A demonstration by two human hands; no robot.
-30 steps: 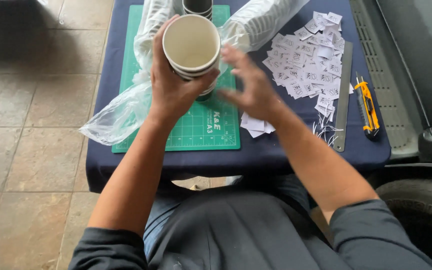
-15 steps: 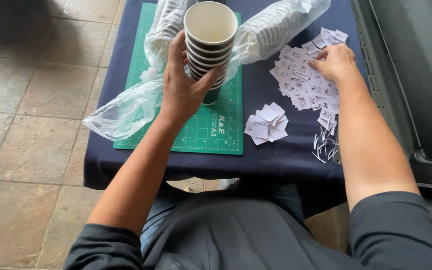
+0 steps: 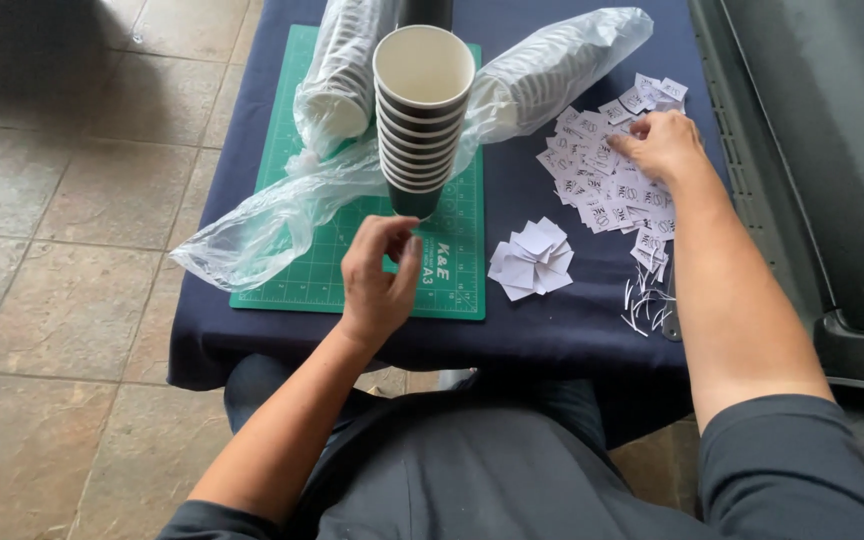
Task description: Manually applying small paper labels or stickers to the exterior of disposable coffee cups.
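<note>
1. Left hand (image 3: 380,285) has let go of the stack of paper cups (image 3: 422,115). A second ago it was wrapped around the stack, now the cups stand upright on their own on the green cutting mat (image 3: 352,270), just past the fingertips.
2. Left fingers are loosely curled and holding nothing, hovering near the base of the stack but not touching it.
3. Right hand (image 3: 664,145) has moved out to the pile of small printed paper slips (image 3: 607,165). Its fingers are pressed down on the slips, looks like it's pinching one, though I can't tell if it's really gripped.
4. A smaller heap of blank white squares (image 3: 532,260) sits between the two hands.
5. So the cups look parked and the slips are what's being worked now.
</note>
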